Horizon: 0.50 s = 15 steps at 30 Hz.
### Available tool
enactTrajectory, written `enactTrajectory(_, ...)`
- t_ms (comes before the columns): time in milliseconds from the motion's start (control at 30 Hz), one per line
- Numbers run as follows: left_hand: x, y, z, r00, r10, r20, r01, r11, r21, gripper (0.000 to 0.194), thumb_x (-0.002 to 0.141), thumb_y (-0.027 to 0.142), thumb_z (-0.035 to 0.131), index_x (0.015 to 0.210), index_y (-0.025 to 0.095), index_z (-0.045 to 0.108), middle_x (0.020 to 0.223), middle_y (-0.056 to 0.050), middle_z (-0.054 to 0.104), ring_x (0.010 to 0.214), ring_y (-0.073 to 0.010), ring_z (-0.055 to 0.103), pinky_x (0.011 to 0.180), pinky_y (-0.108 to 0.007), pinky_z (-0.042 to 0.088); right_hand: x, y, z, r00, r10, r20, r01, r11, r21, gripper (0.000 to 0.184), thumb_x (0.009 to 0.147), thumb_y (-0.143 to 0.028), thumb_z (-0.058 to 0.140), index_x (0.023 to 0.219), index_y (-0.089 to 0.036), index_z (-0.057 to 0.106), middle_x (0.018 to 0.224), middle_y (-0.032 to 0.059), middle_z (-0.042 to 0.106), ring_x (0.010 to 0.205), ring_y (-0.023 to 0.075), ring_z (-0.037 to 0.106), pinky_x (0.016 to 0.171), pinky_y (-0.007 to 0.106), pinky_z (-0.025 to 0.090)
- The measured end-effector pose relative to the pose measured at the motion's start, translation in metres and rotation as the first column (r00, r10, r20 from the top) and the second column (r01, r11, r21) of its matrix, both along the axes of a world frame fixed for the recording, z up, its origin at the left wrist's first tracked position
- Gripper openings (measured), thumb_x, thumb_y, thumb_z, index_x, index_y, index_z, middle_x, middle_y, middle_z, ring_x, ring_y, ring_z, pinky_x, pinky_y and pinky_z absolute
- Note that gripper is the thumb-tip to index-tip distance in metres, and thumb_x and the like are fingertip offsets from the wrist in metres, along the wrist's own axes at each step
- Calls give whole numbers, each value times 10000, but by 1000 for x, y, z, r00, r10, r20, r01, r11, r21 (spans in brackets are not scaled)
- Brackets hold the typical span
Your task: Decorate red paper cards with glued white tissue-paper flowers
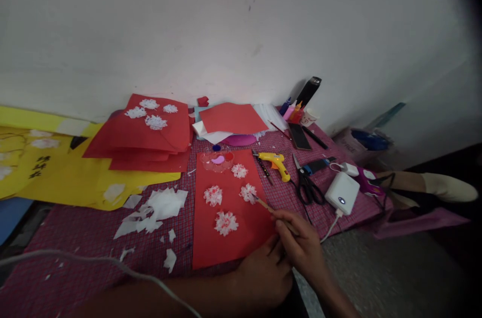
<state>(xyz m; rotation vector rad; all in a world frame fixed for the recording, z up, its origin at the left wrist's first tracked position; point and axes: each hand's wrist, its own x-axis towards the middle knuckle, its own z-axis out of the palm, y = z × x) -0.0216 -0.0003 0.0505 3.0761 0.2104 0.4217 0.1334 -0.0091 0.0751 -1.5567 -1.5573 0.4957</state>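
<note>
My right hand (303,245) pinches a thin wooden paintbrush (267,205). The brush tip touches the right-hand tissue flower (248,192) on a red paper sheet (214,248). Several such white crumpled flowers sit on this sheet, dabbed with pink-red colour. My left hand (265,273) lies low over the sheet's near right corner, fingers loosely stretched towards the right hand and partly hidden by it. At the sheet's top edge rests a clear paint palette (207,161) with blue, lilac and red paint.
White paper scraps (161,207) lie left of the sheet. Behind are stacked red papers (150,140) with white flowers. To the right lie a yellow glue gun (274,161), black scissors (309,190), a phone (300,136) and a white power bank (342,192) with its cable. A grey cable crosses the near left.
</note>
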Motion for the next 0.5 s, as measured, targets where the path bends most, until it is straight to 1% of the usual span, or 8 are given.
enactTrajectory(100, 0, 1, -1, 1000, -14, -1, 14, 1000, -14, 351, 936, 316, 499, 1151, 132, 707, 1324, -170, 601, 1317, -353, 467, 1139, -577, 242, 1, 4, 0, 1000, -24, 1, 24, 1000, -5, 181, 931, -279, 553, 1006, -236, 712, 924, 45, 741, 834, 206, 707, 764, 302, 565)
enactTrajectory(200, 1, 2, -1, 1000, -31, -5, 31, 999, -34, 327, 941, 303, 492, 1108, 131, 714, 1261, -156, 633, 1247, -329, 517, 1135, -574, 244, 0, 9, 0, 1000, -25, 13, 25, 999, -34, 190, 935, -286, 545, 1017, -230, 708, 933, 51, 740, 830, 206, 700, 763, 301, 565)
enactTrajectory(367, 0, 2, 1, 999, -33, -15, 32, 998, -45, 324, 932, 299, 506, 1125, 129, 703, 1241, -142, 634, 1241, -316, 512, 1128, -554, 248, -4, 18, 1, 1000, -14, 13, 14, 1000, -27, 186, 935, -273, 549, 1024, -230, 705, 903, 36, 736, 794, 186, 691, 735, 273, 554)
enactTrajectory(500, -2, 2, 3, 999, -34, -22, 33, 999, -42, 320, 937, 300, 494, 1115, 139, 705, 1210, -123, 647, 1226, -309, 519, 1126, -544, 255, -5, 18, 1, 1000, -15, 23, 15, 1000, -14, 182, 928, -264, 555, 1015, -231, 711, 910, 32, 740, 802, 188, 693, 731, 272, 549)
